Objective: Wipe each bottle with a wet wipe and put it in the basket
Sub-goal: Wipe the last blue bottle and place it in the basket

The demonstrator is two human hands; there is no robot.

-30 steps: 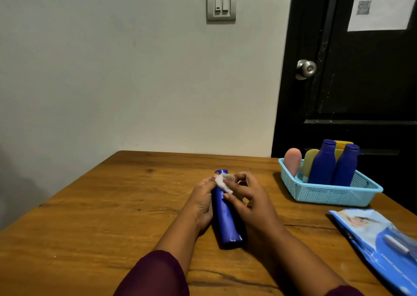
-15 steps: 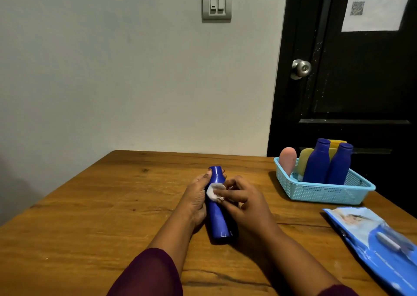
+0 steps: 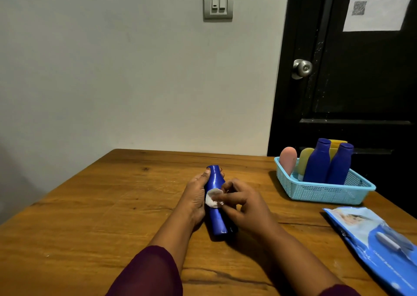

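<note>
A dark blue bottle (image 3: 217, 219) lies tilted over the middle of the wooden table, cap pointing away from me. My left hand (image 3: 195, 198) grips it from the left, thumb near the neck. My right hand (image 3: 244, 205) pinches a small white wet wipe (image 3: 213, 201) and presses it against the bottle's middle. At the right stands a light blue basket (image 3: 322, 192) holding two dark blue bottles (image 3: 318, 162), a pink one (image 3: 288, 162) and yellow ones (image 3: 304, 160).
A blue pack of wet wipes (image 3: 374, 244) lies at the table's right front edge. A black door with a metal knob (image 3: 302, 68) stands behind the basket. The table's left half (image 3: 94, 205) is bare wood.
The wipe has slid from the bottle's cap down to its middle. The bottle's cap end now shows above my hands.
</note>
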